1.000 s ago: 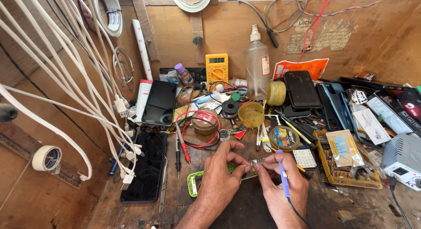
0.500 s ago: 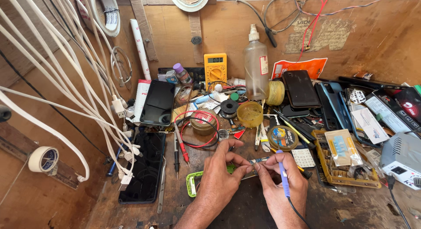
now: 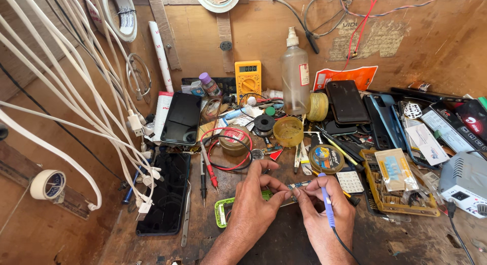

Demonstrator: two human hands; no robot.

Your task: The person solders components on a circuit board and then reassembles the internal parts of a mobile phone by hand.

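We pinch a small circuit board [image 3: 293, 188] between the fingertips of both hands, low at the centre of the cluttered bench. Left hand [image 3: 253, 206] is clenched on the board's near-left end, thumb and forefinger closed over it. Right hand [image 3: 322, 214] steadies the board's other end with its fingertips while also grasping a blue-handled soldering iron [image 3: 327, 206], pen-fashion, cord trailing down past the wrist.

Compared with a second ago: nothing much has shifted. Both hands sit in the same place, board at the same angle, iron handle at the same tilt. We read this as a held, fine-work pause rather than a change of step.

Just left of the grip and partly under the left hand lies a green holder frame [image 3: 221, 213]. Just beyond the grip, a round solder-paste tin [image 3: 326, 159]. Farther left, red and black probes [image 3: 207, 169] and a dark phone [image 3: 165, 199]. Well beyond, a yellow multimeter [image 3: 247, 80].
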